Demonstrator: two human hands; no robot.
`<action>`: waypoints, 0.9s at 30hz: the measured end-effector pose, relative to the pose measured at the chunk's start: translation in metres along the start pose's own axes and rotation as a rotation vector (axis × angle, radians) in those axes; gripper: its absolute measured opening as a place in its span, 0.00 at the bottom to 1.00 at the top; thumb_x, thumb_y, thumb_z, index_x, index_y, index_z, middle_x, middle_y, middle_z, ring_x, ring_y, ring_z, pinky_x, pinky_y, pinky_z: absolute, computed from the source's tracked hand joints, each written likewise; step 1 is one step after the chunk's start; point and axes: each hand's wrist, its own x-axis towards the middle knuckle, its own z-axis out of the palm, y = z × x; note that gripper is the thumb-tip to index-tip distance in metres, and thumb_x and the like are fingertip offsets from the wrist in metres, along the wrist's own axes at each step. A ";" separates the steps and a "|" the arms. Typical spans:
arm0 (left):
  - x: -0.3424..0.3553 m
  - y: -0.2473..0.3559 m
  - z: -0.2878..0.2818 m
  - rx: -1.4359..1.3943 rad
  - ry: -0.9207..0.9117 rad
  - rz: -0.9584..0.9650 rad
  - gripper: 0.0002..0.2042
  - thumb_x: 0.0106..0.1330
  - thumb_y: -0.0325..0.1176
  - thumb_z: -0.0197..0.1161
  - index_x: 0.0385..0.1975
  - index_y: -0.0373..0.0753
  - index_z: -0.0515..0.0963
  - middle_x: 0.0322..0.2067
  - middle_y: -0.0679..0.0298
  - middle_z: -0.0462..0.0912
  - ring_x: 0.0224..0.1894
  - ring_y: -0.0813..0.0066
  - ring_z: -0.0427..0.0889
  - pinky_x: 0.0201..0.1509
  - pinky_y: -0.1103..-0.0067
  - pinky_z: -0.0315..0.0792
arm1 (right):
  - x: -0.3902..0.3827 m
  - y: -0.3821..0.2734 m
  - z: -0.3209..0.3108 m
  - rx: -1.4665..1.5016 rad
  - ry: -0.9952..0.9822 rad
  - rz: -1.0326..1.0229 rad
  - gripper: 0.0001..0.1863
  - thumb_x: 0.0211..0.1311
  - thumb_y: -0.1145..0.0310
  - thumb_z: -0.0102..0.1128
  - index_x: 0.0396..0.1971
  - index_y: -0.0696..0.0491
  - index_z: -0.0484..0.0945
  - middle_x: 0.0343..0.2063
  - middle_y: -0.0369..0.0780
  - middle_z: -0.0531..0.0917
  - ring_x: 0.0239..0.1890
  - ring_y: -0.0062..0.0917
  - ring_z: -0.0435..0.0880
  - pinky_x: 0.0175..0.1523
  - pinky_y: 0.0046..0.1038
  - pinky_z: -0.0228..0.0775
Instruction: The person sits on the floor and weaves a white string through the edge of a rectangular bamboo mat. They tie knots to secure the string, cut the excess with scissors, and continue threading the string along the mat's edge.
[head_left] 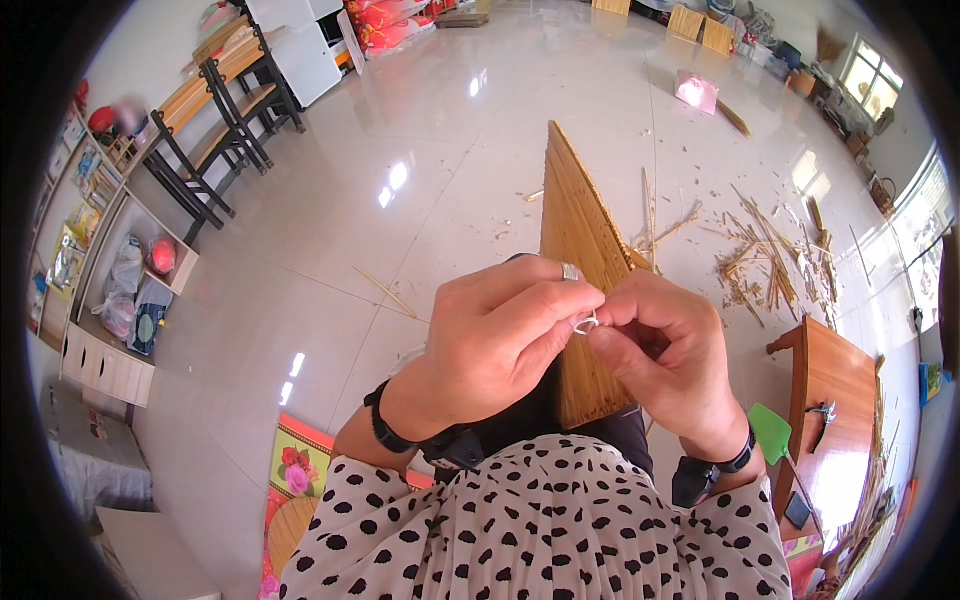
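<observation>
In front of my body both hands meet, thumbs and fingertips pinched close together. Between them shows a small loop of thin white string [586,323], and my left hand [485,325] and my right hand [668,345] each grip part of it. Behind the fingers a tan panel of straw-like stalks [578,215] stands upright on edge, its lower end by my dark-clothed legs. The hands cover part of the panel, and the string's ends are hidden in the fingers.
Loose stalks [765,265] lie scattered on the tiled floor to the right. A brown wooden table [835,400] stands near my right, with pliers [824,422] and a dark phone [797,510]. Black-framed chairs [215,120] and a shelf unit [105,290] line the left.
</observation>
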 end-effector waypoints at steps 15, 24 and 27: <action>0.011 0.001 -0.013 0.145 -0.072 0.182 0.10 0.43 0.21 0.69 0.28 0.37 0.81 0.27 0.64 0.74 0.25 0.73 0.75 0.23 0.82 0.70 | -0.002 0.001 -0.004 0.197 -0.083 0.121 0.00 0.60 0.79 0.60 0.30 0.59 0.78 0.25 0.30 0.73 0.23 0.07 0.67 0.25 0.14 0.57; 0.011 -0.001 -0.015 0.023 -0.125 0.138 0.10 0.44 0.23 0.71 0.28 0.37 0.81 0.25 0.64 0.73 0.22 0.73 0.73 0.21 0.79 0.68 | -0.001 0.000 -0.009 0.353 -0.152 0.171 0.01 0.62 0.78 0.59 0.31 0.60 0.77 0.27 0.30 0.76 0.26 0.07 0.70 0.28 0.12 0.61; 0.011 0.000 -0.015 -0.002 -0.142 0.129 0.10 0.44 0.23 0.71 0.28 0.37 0.80 0.25 0.64 0.72 0.21 0.72 0.73 0.21 0.79 0.67 | -0.002 0.001 -0.011 0.348 -0.165 0.197 0.02 0.61 0.78 0.60 0.30 0.60 0.78 0.25 0.30 0.76 0.26 0.07 0.70 0.28 0.12 0.61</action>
